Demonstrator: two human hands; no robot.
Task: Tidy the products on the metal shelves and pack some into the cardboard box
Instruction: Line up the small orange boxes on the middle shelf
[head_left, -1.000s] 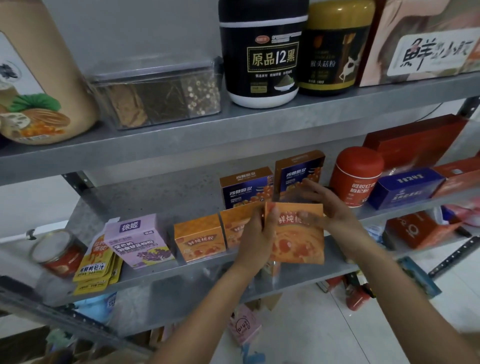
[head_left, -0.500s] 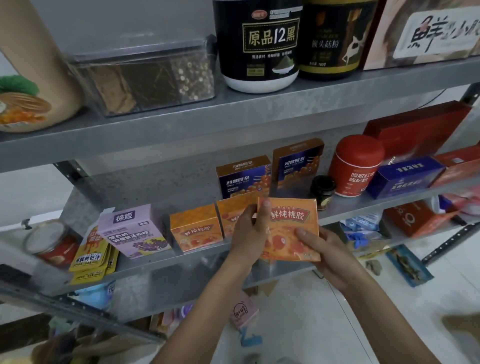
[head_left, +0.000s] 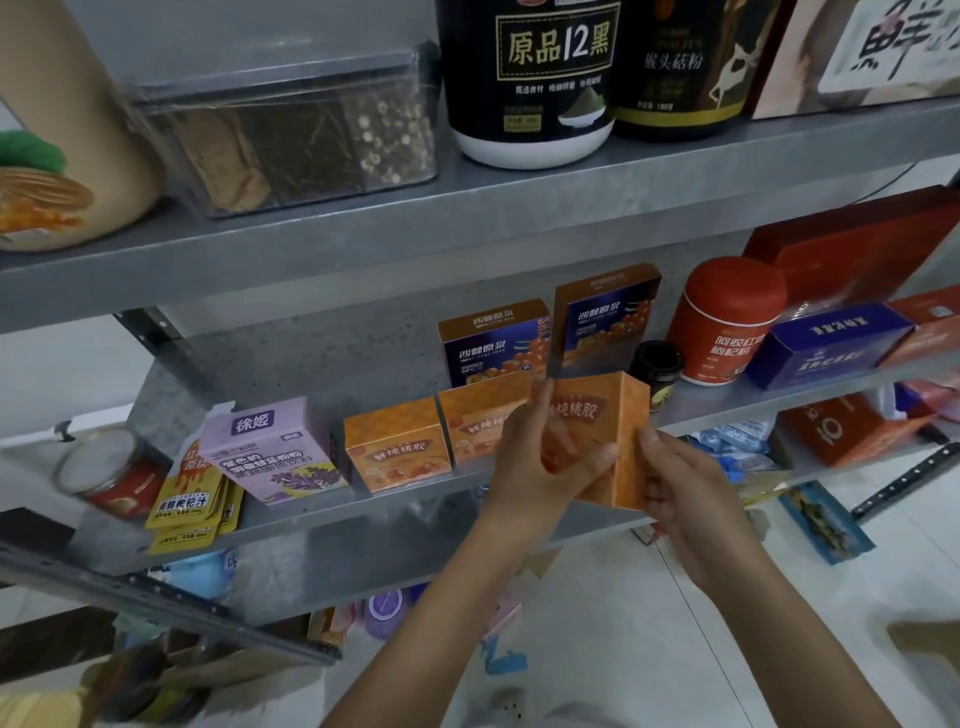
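Note:
Both hands hold one orange box (head_left: 608, 421) in front of the middle metal shelf (head_left: 311, 514). My left hand (head_left: 540, 467) grips its front face with the thumb across the print. My right hand (head_left: 680, 483) grips its lower right corner. The box is turned so its right side panel shows. Two matching orange boxes (head_left: 397, 444) stand on the shelf just left of it, one partly hidden by my left hand. Two blue-and-orange boxes (head_left: 493, 343) stand behind them.
A small dark jar (head_left: 655, 370), a red canister (head_left: 724, 322) and a blue box (head_left: 826, 345) stand to the right. A lilac carton (head_left: 272, 447), yellow sachets (head_left: 189, 499) and a tin (head_left: 111, 473) are at the left. Tubs (head_left: 530, 83) fill the top shelf. Items lie on the floor below.
The orange box has come off the shelf toward me and has been rotated, so its side panel now faces me. The small dark jar behind it has come into view.

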